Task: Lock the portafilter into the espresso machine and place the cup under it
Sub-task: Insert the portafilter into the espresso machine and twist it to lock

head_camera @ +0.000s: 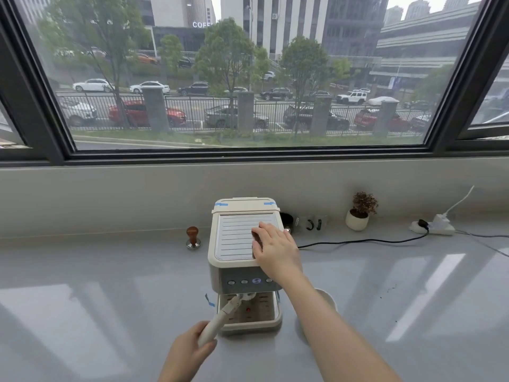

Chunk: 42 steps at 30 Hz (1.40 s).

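Observation:
A cream espresso machine [237, 268] stands on the grey counter in the middle of the view. The portafilter [223, 317] has its head up under the machine's front and its cream handle slanting down to the left. My left hand [190, 351] is closed around the end of that handle. My right hand [272, 249] lies flat, fingers apart, on the right side of the ribbed top plate. A white cup [326, 297] stands on the counter right of the machine, mostly hidden behind my right forearm.
A wooden-knobbed tamper [193, 238] stands left of the machine. Behind it on the right are dark jars [303, 223], a small potted plant [359, 212] and a power strip [432, 226] with a black cord across the counter. A window ledge runs behind.

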### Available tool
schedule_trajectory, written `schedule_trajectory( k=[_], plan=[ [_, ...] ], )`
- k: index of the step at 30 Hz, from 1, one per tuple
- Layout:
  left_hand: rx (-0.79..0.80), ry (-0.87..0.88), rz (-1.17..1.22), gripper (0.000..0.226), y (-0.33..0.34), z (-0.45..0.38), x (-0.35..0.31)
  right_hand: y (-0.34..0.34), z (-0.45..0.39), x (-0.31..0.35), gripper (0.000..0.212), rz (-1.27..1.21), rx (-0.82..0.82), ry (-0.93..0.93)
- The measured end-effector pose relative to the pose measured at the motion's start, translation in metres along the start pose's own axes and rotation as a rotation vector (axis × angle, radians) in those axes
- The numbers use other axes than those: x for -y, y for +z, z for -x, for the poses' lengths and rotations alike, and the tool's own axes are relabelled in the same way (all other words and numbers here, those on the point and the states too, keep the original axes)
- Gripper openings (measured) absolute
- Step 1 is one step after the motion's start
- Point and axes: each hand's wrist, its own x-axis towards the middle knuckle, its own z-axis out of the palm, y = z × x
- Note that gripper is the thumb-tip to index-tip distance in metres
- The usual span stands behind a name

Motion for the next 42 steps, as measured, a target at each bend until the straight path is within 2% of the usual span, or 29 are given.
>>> schedule_trajectory(
  k=[7, 13, 17, 32, 37, 42],
  plan=[
    [0.083, 0.082, -0.035, 0.023, -0.009, -0.029, -0.019, 0.001, -0.001, -0.001, 0.039, -0.006, -0.014, -0.002],
    [0.137, 0.049, 0.031, 0.024, -0.02, -0.039, -0.014, 0.0, 0.0, -0.001, 0.042, 0.001, 0.0, 0.0],
    [0.134, 0.003, 0.11, 0.023, -0.034, -0.043, -0.005, -0.001, -0.001, 0.0, 0.041, -0.009, -0.005, -0.001],
    [0.139, 0.016, 0.182, 0.024, -0.043, -0.05, -0.003, 0.004, -0.002, -0.001, 0.04, 0.002, -0.033, -0.007],
    [0.203, 0.005, 0.23, 0.024, -0.048, -0.055, -0.004, 0.003, -0.001, -0.003, 0.041, 0.007, -0.042, -0.013],
    [0.132, -0.016, 0.325, 0.024, -0.034, -0.044, 0.0, 0.003, -0.002, -0.001, 0.04, 0.006, -0.035, -0.011]
  ],
)
